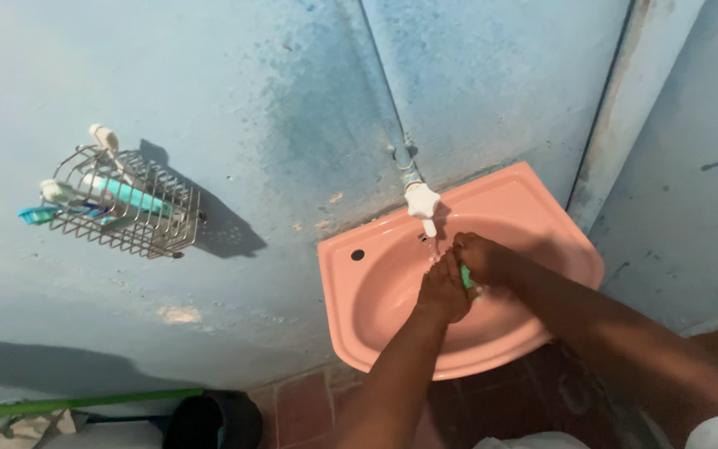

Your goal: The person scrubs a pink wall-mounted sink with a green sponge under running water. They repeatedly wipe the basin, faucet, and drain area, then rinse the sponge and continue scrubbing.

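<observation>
Both of my hands are over the bowl of a pink wall-mounted sink (351, 299), under a white tap (422, 202) with a thin stream of water running. My left hand (444, 289) and my right hand (482, 258) are pressed together around a small green object (466, 278), probably a bar of soap or a sponge. Most of it is hidden between the palms. The water falls on my fingers where the hands meet.
A wire basket (130, 218) hangs on the blue wall to the left, holding toothbrushes and a tube. A pipe (382, 75) runs down the wall to the tap. Below left are a green handle (76, 405) and a dark bucket (213, 420) on red floor tiles.
</observation>
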